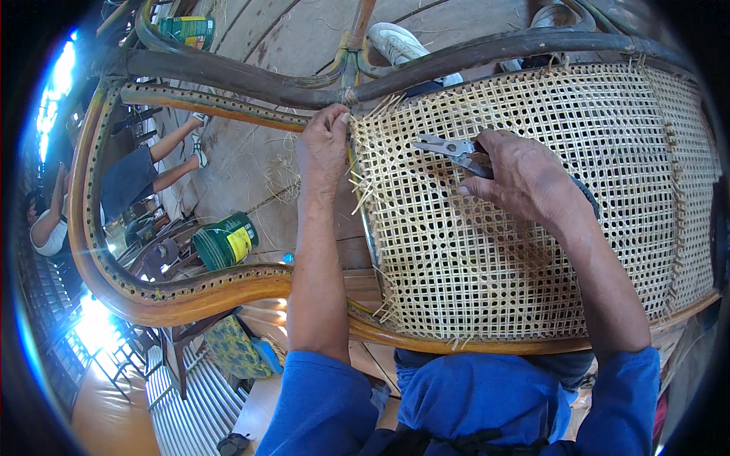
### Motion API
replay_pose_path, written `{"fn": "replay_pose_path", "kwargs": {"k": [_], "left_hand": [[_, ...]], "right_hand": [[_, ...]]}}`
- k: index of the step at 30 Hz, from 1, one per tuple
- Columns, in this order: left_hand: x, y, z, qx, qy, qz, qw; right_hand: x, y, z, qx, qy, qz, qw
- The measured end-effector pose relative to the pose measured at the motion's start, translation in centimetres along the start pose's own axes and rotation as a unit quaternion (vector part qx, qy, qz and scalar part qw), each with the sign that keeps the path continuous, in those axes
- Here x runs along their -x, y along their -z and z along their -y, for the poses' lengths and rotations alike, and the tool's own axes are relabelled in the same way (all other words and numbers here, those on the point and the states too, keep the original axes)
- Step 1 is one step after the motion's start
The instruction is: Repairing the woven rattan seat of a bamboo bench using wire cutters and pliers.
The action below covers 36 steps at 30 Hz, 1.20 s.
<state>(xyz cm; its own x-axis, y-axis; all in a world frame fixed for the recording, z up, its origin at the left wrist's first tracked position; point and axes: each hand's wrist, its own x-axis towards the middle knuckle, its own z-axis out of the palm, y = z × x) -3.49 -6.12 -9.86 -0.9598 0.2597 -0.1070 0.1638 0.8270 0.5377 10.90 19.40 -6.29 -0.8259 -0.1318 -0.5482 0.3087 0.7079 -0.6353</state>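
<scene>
A woven cane panel (pixel 487 251) is stretched over the right part of a curved wooden seat frame (pixel 190 304). Loose cane ends stick out along its left edge. At the panel's upper left corner, my left hand (pixel 325 148) is closed in a pinch on a cane strand, close to the frame; the strand is mostly hidden by the fingers. My right hand (pixel 525 175) grips a pair of pliers (pixel 455 149) above the panel. The pliers' jaws point left and look slightly parted. Their handles are partly covered by my fingers.
Drilled holes run along the bare left part of the frame. Green buckets (pixel 222 243) stand on the plank floor, which has cane scraps (pixel 274 171). Beyond the dark rail (pixel 228 80) is a white shoe (pixel 397 43). Another person (pixel 133 178) is at the far left.
</scene>
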Motion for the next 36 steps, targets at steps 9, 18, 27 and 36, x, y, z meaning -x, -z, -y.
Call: {"fn": "replay_pose_path", "kwargs": {"k": [9,18,27,36], "left_hand": [[0.0,0.4,0.5,-0.001,0.017,0.024,1.0],[-0.1,0.8,-0.9,-0.093,-0.026,0.067,0.993],[0.3,-0.1,-0.5,-0.09,-0.046,0.023,0.995],[0.7,0.7,-0.1,-0.065,-0.081,0.01,0.995]], "right_hand": [[-1.6,3.3,3.3,-0.2,0.009,0.079,0.976],[-6.7,-2.9,7.4,-0.119,0.088,-0.177,0.973],[-7.9,-5.1,8.4,-0.117,0.004,-0.127,0.985],[-6.1,-3.4,9.0,-0.083,-0.004,-0.137,0.987]]}}
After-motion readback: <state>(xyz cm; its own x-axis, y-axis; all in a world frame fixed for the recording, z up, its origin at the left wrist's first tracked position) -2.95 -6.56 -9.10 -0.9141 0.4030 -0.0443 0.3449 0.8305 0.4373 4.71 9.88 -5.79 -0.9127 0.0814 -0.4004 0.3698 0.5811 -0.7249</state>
